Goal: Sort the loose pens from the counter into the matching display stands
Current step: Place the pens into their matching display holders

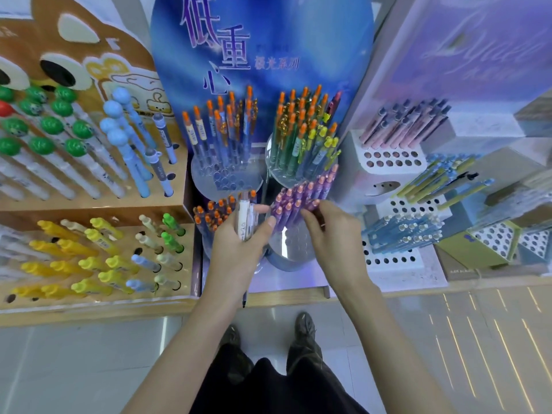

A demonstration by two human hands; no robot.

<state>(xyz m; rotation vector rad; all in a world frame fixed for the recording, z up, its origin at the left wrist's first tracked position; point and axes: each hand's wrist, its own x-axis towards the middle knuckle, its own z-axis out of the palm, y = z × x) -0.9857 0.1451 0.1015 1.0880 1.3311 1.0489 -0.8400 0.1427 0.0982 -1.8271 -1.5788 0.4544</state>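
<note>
My left hand (239,246) grips a small bunch of white pens (245,216), their tops pointing away from me. Just to its right stands a round clear stand (291,249) filled with purple pens (301,198) with pink-orange caps. My right hand (331,234) reaches into that bunch and its fingertips pinch one of the purple pens at the right side. Behind my left hand a second clear stand holds orange-capped pens (213,215). Two more round stands (227,177) with orange-topped pens sit further back in front of the blue display board (263,49).
A wooden stand (98,255) at the left holds yellow, green and blue novelty pens. White perforated stands (391,162) with pink, blue and yellow-green pens fill the right. The wooden counter edge (286,298) runs in front, with my shoes on the tiled floor below.
</note>
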